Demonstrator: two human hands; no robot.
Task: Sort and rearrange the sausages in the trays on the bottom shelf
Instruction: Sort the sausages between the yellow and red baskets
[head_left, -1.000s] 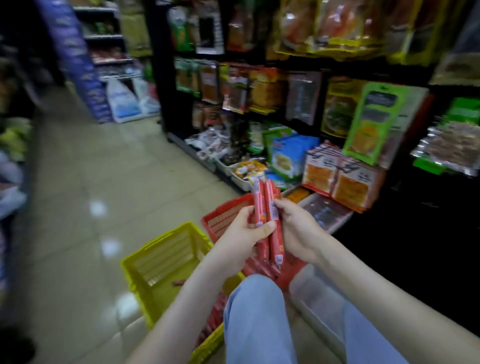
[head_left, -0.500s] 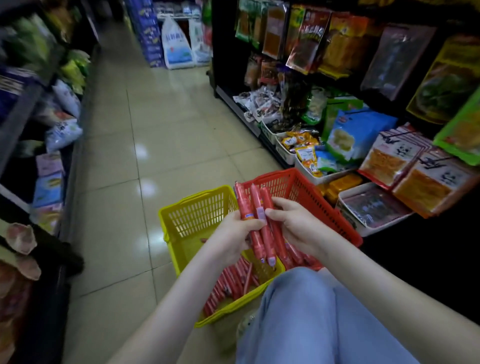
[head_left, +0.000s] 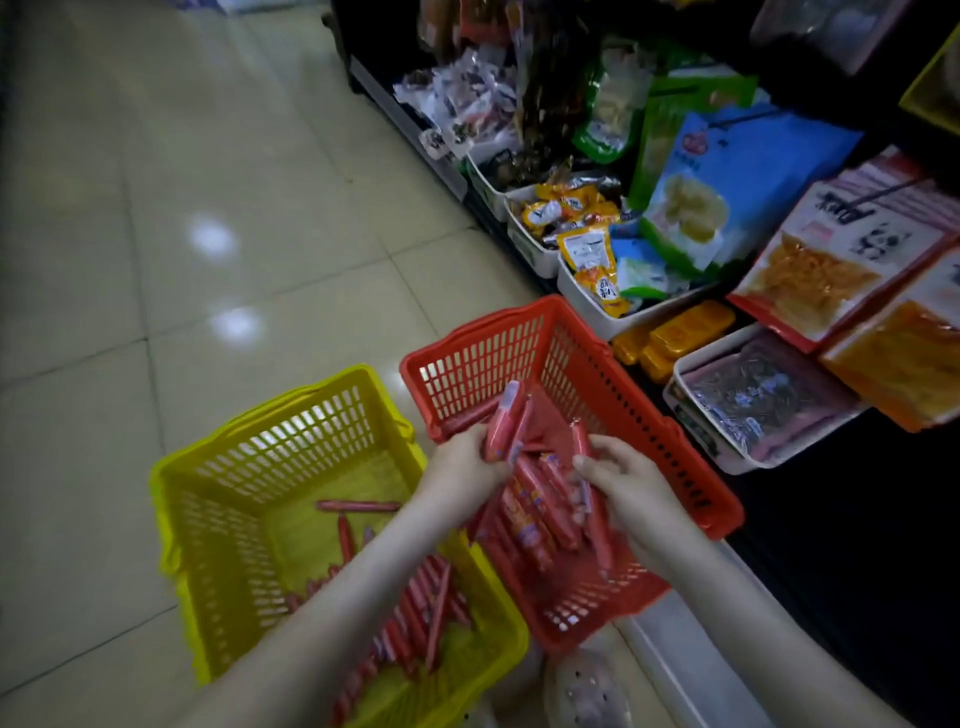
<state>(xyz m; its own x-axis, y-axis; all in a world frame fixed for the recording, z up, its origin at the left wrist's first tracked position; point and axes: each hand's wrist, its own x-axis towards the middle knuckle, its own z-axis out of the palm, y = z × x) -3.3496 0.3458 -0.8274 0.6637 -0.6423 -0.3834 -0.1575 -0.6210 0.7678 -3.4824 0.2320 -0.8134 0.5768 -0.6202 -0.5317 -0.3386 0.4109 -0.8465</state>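
Tiled floor (head_left: 208, 182) is carrying two plastic baskets just beside each other: yellow basket (head_left: 171, 499) sitting left, red basket (head_left: 696, 467) sitting right, close against the bottom shelf (head_left: 410, 119). Shelf is holding a row of white trays: far tray (head_left: 524, 244) and middle tray (head_left: 587, 306) both carrying yellow snack packets, orange boxes (head_left: 680, 332) lying next in line, near tray (head_left: 727, 457) carrying dark packets.

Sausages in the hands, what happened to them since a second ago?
The left hand and right hand came down over the red plastic basket and split the bundle of red wrapped sausages. The left grips a few, the right holds another. The yellow plastic basket stayed beside the red one.
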